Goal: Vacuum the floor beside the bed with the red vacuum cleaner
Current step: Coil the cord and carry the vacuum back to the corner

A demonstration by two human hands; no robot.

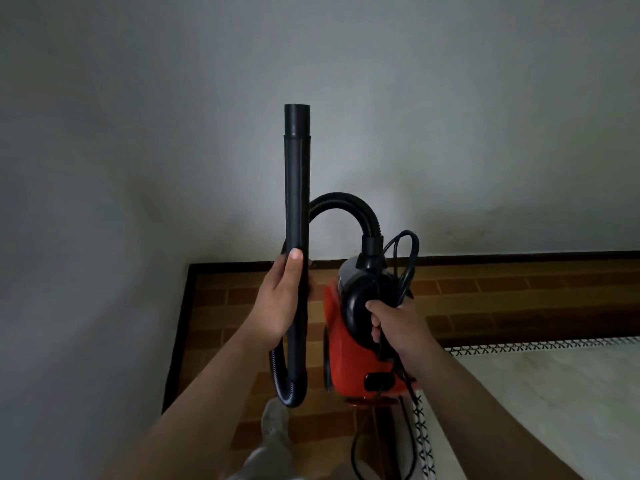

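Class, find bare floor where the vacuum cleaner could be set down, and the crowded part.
Free: brick-patterned floor between the left skirting and the hose; also the strip beyond the bed. Crowded: near the foot, cord and bed edge.

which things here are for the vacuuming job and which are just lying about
For the job: red vacuum cleaner, black wand, ribbed hose, power cord, brick-pattern floor, bed, left hand gripping the wand, right hand gripping the vacuum's handle.
Just there: grey wall, person's shoe.
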